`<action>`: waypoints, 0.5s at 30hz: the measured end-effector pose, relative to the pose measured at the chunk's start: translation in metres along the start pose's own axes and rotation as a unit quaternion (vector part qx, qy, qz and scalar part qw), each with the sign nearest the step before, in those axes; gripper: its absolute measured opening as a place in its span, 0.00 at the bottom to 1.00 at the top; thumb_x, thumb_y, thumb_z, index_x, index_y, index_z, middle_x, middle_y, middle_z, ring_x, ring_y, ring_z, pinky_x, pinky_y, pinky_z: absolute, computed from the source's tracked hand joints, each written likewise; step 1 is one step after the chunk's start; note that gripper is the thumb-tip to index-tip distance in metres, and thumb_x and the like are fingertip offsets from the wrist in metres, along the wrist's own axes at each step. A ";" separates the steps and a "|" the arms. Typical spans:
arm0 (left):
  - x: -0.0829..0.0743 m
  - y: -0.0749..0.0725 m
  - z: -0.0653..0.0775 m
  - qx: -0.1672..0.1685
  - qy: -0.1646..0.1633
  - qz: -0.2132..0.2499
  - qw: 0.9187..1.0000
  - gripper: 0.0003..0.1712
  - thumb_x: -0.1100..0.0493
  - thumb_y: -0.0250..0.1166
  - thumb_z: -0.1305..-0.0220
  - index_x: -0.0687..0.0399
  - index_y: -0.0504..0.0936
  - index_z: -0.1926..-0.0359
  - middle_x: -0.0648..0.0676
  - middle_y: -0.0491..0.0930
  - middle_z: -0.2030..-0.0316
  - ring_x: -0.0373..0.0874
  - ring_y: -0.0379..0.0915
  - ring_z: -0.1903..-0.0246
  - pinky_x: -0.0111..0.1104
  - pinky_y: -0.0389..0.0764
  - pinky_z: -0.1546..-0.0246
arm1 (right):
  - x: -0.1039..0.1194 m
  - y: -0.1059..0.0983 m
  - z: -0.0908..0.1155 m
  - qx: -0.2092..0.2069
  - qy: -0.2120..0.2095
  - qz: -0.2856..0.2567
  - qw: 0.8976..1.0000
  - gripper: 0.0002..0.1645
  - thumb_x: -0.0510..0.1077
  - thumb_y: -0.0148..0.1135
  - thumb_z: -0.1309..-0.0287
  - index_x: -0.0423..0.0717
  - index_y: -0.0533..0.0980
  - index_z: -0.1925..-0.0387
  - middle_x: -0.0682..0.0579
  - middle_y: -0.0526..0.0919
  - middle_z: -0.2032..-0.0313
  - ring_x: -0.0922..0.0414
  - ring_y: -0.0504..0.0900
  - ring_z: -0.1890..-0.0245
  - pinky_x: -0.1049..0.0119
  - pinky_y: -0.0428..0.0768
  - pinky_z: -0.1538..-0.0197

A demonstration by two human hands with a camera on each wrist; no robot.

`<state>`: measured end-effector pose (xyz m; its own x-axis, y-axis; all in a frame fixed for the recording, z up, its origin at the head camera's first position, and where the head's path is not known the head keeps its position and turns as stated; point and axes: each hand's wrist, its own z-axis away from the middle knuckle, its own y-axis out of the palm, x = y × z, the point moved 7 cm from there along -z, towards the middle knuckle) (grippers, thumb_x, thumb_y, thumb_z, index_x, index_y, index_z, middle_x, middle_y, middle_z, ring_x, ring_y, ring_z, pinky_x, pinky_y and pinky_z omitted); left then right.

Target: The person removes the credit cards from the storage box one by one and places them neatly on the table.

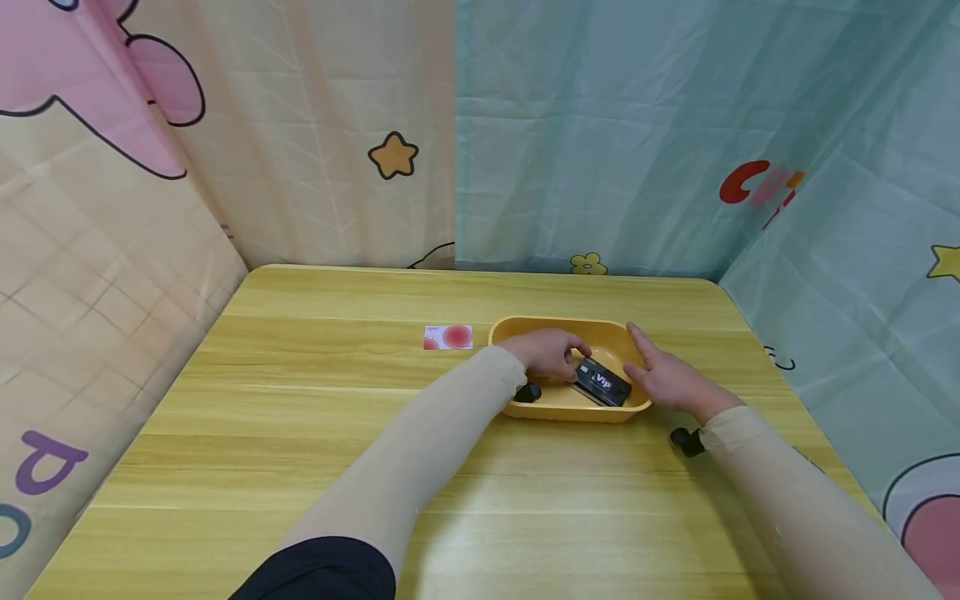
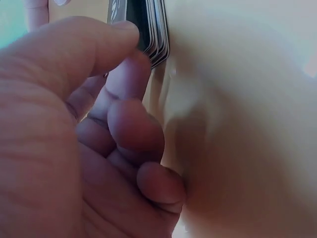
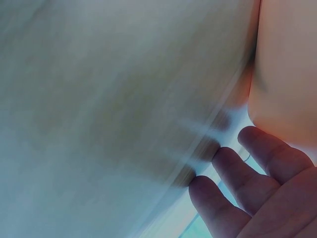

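Note:
A yellow plastic tray (image 1: 570,413) sits on the table with a stack of black cards (image 1: 602,383) in it, the top one marked "Vip". My left hand (image 1: 551,354) reaches in over the tray's left part and pinches the stack's end between thumb and index finger. Seen from the left wrist, the layered card edges (image 2: 159,32) show past the thumb tip, and the other fingers curl loosely. At the tray's right end is my right hand (image 1: 671,379), thumb over the rim. Its other fingers (image 3: 240,178) lie fairly straight outside the tray wall (image 3: 285,74), tips at the tabletop.
A pink and white card (image 1: 447,337) with red circles lies on the wooden table (image 1: 337,467), left of the tray. Printed curtains (image 1: 585,142) hang behind and at both sides. Each wrist carries a small black device (image 1: 686,442).

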<state>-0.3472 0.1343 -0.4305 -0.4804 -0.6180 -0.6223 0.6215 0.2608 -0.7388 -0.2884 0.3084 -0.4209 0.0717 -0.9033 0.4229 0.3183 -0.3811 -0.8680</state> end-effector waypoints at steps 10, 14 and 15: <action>0.001 0.001 -0.003 0.010 0.001 0.033 0.999 0.31 0.60 0.68 0.32 0.45 0.75 0.29 0.49 0.84 0.62 0.40 0.77 0.69 0.29 0.76 0.66 | 0.001 0.000 0.001 -0.004 -0.006 -0.002 1.000 0.47 0.52 0.43 0.18 0.42 0.30 0.16 0.22 0.54 0.23 0.23 0.62 0.27 0.29 0.60 0.26; 0.000 0.000 -0.002 0.017 0.007 0.040 0.999 0.33 0.60 0.68 0.31 0.46 0.73 0.26 0.48 0.84 0.60 0.39 0.77 0.67 0.28 0.76 0.63 | 0.002 -0.001 0.001 -0.011 -0.014 0.003 1.000 0.47 0.51 0.44 0.18 0.40 0.32 0.16 0.22 0.55 0.23 0.23 0.64 0.28 0.29 0.62 0.27; -0.001 0.001 -0.002 0.019 0.007 0.043 0.999 0.34 0.60 0.68 0.31 0.45 0.73 0.25 0.48 0.84 0.59 0.39 0.77 0.66 0.28 0.76 0.63 | 0.002 -0.002 0.001 -0.012 -0.016 0.006 1.000 0.47 0.51 0.44 0.18 0.40 0.32 0.16 0.22 0.55 0.24 0.23 0.64 0.28 0.29 0.63 0.28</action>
<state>-0.3474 0.1361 -0.4307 -0.4328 -0.5839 -0.6868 0.6838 0.2838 -0.6722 -0.2874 0.3078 -0.4182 0.1052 -0.9010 0.4208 0.2946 -0.3760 -0.8786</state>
